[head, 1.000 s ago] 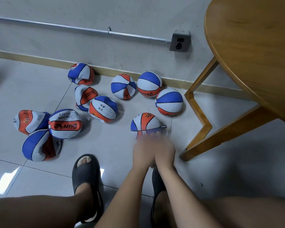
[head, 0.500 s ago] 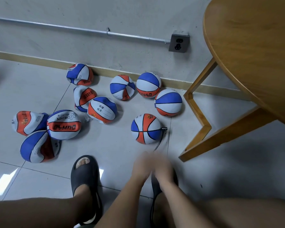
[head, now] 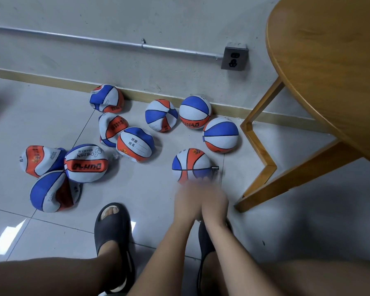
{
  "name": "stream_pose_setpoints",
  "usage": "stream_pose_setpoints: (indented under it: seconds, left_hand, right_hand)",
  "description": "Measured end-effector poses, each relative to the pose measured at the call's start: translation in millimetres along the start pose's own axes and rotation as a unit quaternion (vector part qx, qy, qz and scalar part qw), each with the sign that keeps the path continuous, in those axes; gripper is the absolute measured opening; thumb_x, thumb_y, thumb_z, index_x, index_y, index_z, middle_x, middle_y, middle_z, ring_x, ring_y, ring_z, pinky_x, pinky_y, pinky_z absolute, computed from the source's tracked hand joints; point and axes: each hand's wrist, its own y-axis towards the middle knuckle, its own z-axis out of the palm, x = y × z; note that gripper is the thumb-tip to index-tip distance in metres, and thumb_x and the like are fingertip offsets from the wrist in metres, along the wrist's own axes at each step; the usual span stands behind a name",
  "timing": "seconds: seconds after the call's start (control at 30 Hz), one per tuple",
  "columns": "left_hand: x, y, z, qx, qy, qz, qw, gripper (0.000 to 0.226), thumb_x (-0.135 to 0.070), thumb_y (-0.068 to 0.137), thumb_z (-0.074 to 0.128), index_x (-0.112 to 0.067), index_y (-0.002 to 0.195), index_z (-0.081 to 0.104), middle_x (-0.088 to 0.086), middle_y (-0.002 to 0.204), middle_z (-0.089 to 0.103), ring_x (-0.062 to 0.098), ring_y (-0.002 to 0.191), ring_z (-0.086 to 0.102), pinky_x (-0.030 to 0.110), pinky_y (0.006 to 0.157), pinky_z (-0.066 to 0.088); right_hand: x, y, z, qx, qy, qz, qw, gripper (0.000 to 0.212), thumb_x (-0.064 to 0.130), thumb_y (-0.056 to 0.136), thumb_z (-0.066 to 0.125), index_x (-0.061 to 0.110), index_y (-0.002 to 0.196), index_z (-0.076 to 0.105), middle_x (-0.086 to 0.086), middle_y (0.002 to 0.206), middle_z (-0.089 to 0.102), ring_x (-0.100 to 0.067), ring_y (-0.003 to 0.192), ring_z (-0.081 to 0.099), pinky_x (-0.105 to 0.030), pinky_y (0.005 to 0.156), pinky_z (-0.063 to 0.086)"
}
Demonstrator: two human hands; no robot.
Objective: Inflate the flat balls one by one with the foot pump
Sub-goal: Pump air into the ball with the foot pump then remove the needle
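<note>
A round red, white and blue ball lies on the floor tiles with a metal pump nozzle stuck in its right side. My left hand and right hand are side by side just in front of this ball, both blurred by motion, so their fingers cannot be read. Whatever lies under them is hidden, and the pump body is not visible. Several flat, crumpled balls lie to the left, among them one and another. Three fuller balls sit by the wall.
A round wooden table overhangs the right side, and its angled leg reaches the floor close to my right hand. My feet in black sandals stand below the hands. A wall socket and pipe run above the skirting.
Both hands drew back toward me half a second ago, baring the ball and a hose under the nozzle. They have since moved forward to the ball's near edge.
</note>
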Motion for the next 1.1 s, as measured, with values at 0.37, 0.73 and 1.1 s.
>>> stream_pose_setpoints:
  seconds: [0.37,0.73,1.1]
  left_hand:
    - [23,-3,2,0.046,-0.034,-0.046,0.997,0.048,-0.048,0.106,0.056,-0.003,0.087,0.059,0.001,0.069,0.064,0.013,0.061,0.057,0.026,0.054,0.048]
    - [70,-11,1,0.103,0.046,-0.118,0.987,0.050,-0.055,0.103,0.061,-0.007,0.091,0.062,-0.007,0.073,0.070,0.010,0.066,0.061,0.029,0.070,0.051]
    - [10,111,-16,-0.006,0.331,0.159,0.930,0.120,-0.036,0.062,0.097,-0.042,0.161,0.029,-0.003,0.174,0.015,0.025,0.159,0.018,0.050,0.114,0.043]
  right_hand:
    - [-28,-3,-5,0.047,0.012,0.021,0.999,0.043,0.059,0.101,0.059,0.026,0.075,0.068,0.000,0.070,0.072,-0.024,0.072,0.070,-0.050,0.071,0.063]
    - [-88,-9,-13,0.062,-0.099,0.061,0.991,0.051,0.071,0.094,0.047,0.032,0.082,0.077,0.007,0.075,0.075,-0.019,0.081,0.071,-0.041,0.083,0.059]
    - [-85,-8,-6,0.006,-0.109,0.024,0.994,0.067,0.078,0.095,0.046,0.020,0.070,0.064,0.001,0.064,0.067,-0.021,0.069,0.065,-0.043,0.073,0.056]
